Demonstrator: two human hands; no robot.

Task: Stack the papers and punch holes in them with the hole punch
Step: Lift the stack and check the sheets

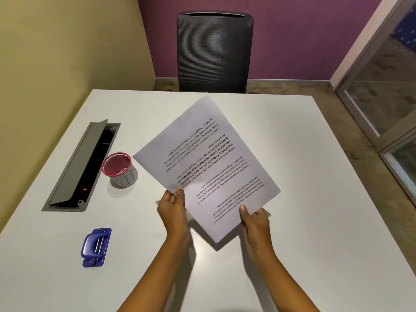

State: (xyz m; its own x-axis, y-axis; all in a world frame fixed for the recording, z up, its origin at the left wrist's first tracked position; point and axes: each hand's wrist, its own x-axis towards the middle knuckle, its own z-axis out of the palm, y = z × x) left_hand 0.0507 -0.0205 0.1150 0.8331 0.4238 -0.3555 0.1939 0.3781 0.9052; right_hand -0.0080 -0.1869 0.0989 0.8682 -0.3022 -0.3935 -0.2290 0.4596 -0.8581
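Together, both hands pinch the papers (209, 167) along their near edge: the left hand (172, 209) has its thumb on the printed face at the near-left corner with the fingers curled beneath, and the right hand (255, 221) presses its thumb on top further right, fingers behind the sheet. Each grip is clenched on the papers, which are lifted clear of the surface (315, 199), tilted and turned at an angle so the printed text reads upside down from the wearer's side; a shadow falls on the surface just under the near corner. How many sheets are in the stack I cannot tell. The hole punch (96, 247), blue with a metal bar in its middle, lies flat on the surface well to the left of the left hand and nearer the wearer, untouched. Further back on the left, just beside the papers' left edge, stands a small cup (119, 170) with a red rim and pale body. Left of it, a grey cable hatch (82, 165) is set into the surface with its lid propped open, a small red light glowing inside. The surface is white and glossy. Beyond its far edge a dark mesh chair (213, 50) faces the wearer, backed by a purple wall (292, 37); a cream wall (67, 52) runs along the left, and a glass partition (382, 91) in a pale frame stands on the right above a speckled floor (326, 88).
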